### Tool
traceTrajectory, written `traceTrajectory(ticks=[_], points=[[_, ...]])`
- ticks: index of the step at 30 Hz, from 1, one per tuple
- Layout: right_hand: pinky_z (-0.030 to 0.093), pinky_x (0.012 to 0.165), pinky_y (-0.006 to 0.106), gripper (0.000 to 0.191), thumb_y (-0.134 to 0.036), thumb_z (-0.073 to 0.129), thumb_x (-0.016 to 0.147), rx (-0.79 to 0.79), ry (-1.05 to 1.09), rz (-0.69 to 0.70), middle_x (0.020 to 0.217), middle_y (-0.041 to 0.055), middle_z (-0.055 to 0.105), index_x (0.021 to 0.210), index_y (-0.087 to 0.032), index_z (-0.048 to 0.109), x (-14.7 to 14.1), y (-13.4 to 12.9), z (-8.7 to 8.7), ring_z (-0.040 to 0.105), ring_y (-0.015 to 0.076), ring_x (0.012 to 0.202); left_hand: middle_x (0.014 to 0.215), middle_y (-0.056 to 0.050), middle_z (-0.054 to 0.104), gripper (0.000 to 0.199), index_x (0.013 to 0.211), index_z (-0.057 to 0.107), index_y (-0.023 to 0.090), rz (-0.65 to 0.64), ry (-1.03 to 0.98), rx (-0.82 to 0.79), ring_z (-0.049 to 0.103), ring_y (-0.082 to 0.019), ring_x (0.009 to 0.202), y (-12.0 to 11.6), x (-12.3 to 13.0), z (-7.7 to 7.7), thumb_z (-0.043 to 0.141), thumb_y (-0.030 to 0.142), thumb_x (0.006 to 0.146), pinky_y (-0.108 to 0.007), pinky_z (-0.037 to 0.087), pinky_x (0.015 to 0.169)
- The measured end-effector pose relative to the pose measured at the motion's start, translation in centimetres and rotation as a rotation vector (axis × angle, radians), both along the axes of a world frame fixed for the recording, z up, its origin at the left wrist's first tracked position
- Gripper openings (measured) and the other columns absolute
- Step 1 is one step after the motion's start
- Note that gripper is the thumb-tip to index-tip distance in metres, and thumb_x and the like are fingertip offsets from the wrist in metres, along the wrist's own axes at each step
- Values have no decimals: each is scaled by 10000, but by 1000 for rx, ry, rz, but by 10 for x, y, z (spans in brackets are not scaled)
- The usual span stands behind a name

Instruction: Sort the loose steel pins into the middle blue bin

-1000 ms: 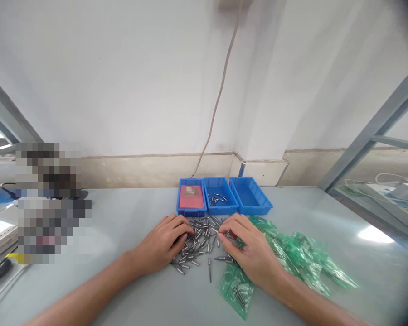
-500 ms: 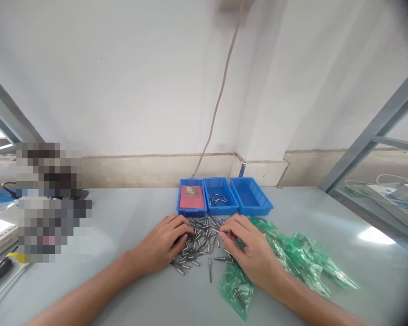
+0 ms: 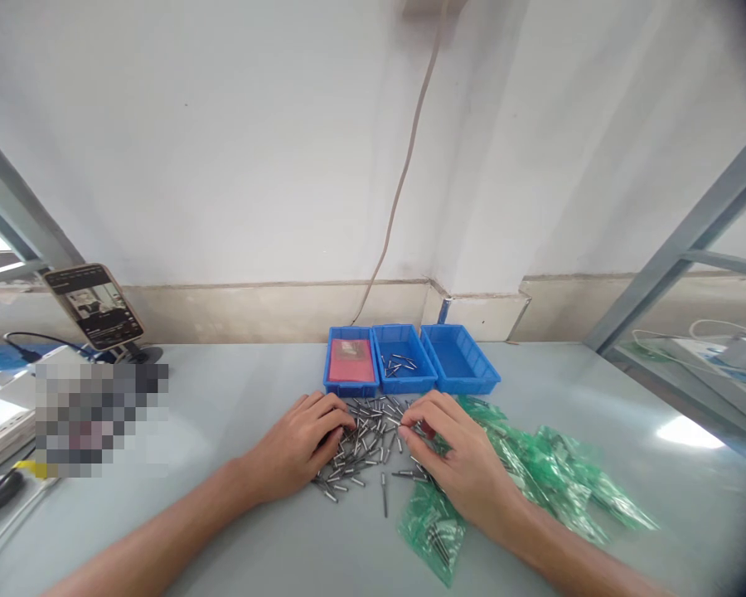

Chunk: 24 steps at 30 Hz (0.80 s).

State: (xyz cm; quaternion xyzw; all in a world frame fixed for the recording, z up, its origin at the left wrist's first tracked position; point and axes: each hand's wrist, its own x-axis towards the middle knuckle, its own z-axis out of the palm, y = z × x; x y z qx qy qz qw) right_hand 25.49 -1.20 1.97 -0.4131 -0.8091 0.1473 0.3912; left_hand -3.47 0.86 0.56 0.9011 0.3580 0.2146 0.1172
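A loose pile of thin metal pins, each with a thicker bright end (image 3: 373,435), lies on the grey table between my hands. My left hand (image 3: 302,444) rests at the pile's left edge, fingers curled and closed, their tips partly hidden. My right hand (image 3: 457,452) is over the right edge, thumb and forefinger pinched together; whatever lies between them is too small to make out. One pin (image 3: 384,495) lies apart in front of the pile. Beside my right wrist is a green plastic bag (image 3: 433,531) with several pins inside.
Behind the pile stand three blue bins: the left bin (image 3: 351,390) holds a red packet (image 3: 351,365), the middle bin (image 3: 407,385) a few pins, the right bin (image 3: 466,385) shows a bare floor. More green bags (image 3: 553,473) lie right. A phone (image 3: 96,307) stands left.
Both hands and the pile look almost unmoved. The phone at the left, blurred out before, now shows.
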Motion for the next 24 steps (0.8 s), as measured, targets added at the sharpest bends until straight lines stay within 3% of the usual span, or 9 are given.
traceTrajectory(ticks=[24], points=[[521, 791, 355, 132, -185, 570, 1085, -8, 11, 7, 998, 43, 683, 1000, -255, 643, -1, -1, 2, 648, 229, 926, 1232, -73, 670, 245, 1231, 646, 234, -2, 0, 1, 612, -239, 1101, 1, 1, 1, 456, 140, 1110, -401, 509, 992]])
